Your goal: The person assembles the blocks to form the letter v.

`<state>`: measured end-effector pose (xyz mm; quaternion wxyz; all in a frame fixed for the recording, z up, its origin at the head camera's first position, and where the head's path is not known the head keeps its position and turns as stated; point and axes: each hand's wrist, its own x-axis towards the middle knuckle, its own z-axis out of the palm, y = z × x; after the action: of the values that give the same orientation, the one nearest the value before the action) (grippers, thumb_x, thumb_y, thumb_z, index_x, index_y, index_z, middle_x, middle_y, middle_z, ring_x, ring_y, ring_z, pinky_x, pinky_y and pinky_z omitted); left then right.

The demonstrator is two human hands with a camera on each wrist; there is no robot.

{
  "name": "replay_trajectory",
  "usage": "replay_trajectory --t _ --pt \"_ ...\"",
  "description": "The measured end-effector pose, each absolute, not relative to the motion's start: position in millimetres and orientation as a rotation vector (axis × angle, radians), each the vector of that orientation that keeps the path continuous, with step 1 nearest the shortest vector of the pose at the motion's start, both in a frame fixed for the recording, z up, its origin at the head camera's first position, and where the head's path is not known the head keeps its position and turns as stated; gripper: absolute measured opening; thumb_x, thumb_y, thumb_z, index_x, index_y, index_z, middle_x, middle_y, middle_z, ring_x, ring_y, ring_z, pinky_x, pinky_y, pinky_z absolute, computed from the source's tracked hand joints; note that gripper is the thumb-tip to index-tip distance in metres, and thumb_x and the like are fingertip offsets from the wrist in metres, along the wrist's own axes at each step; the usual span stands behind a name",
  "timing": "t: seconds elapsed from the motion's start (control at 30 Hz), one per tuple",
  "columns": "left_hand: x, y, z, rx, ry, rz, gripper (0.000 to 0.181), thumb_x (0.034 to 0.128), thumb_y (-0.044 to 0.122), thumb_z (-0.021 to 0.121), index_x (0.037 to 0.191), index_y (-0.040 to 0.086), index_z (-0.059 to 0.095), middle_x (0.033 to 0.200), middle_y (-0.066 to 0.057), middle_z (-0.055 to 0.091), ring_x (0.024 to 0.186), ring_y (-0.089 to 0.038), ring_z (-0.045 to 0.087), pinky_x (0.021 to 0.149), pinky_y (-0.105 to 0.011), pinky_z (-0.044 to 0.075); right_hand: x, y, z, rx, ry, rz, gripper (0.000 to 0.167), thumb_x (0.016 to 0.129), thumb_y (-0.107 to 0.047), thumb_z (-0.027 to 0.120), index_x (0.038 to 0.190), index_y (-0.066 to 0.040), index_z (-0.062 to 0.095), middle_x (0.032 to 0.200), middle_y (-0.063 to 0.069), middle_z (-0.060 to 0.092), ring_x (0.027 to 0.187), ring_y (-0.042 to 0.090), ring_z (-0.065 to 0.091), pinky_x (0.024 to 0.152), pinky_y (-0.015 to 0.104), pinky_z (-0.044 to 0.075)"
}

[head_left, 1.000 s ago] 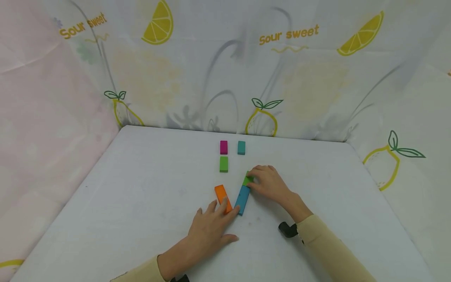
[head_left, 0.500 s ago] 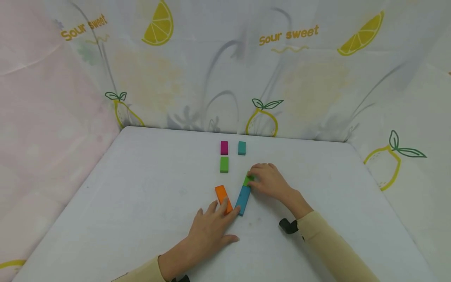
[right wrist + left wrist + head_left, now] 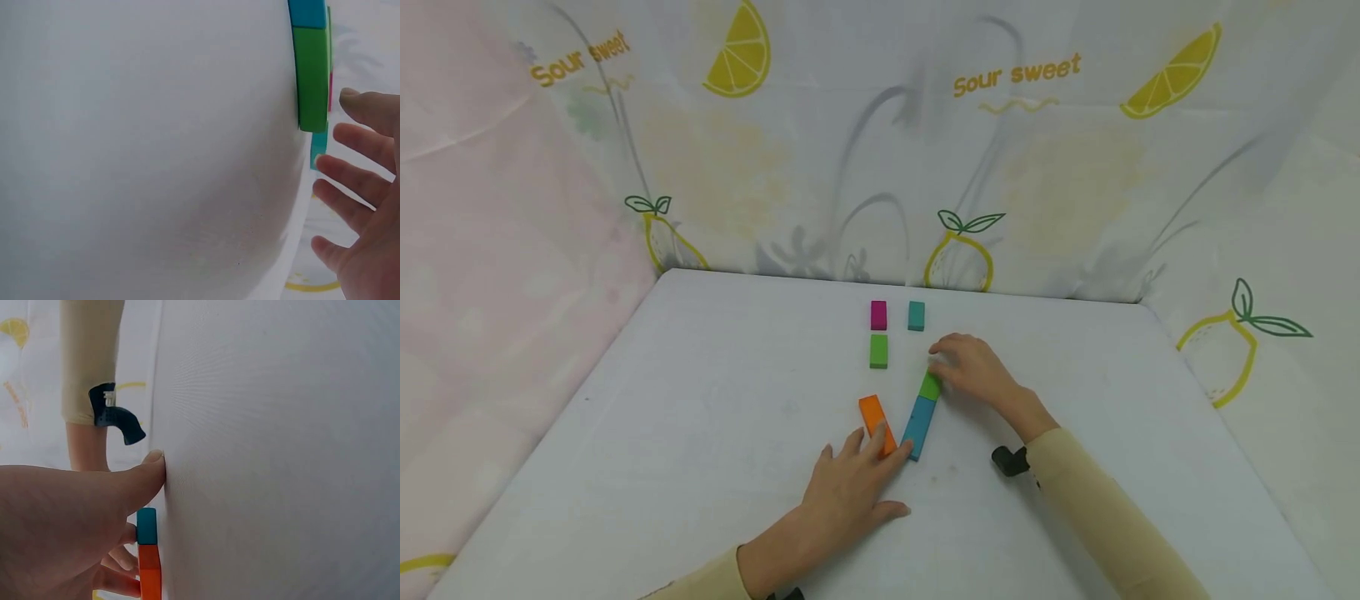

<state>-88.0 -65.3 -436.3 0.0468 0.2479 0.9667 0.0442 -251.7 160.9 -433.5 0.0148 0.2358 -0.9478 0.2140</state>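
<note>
Head view high, facing forward-down; wrist views close, low; all share blue block [image 3: 920,427].

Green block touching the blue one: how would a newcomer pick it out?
On the white table, find the right hand. Beside that hand lies the green block. Unlike the other green block, it meets the blue block end to end.
</note>
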Motion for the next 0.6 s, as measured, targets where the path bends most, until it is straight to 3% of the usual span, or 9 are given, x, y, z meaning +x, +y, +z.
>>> replay_trajectory --t 0.6 --pt "-90 -65 -438 0.762 2.946 0.156 0.075 0.0847 0.069 0.060 0.150 0.035 0.042 0.152 -0.008 0.046 0.132 -0.038 0.050 0.091 -0.064 0.051 -287 160 -430 0.719 -2.998 0.615 0.033 0.093 -0.025 0.066 0.121 -0.007 0.068 0.130 0.016 0.064 0.123 0.033 0.058 0.109 0.050 0.044"
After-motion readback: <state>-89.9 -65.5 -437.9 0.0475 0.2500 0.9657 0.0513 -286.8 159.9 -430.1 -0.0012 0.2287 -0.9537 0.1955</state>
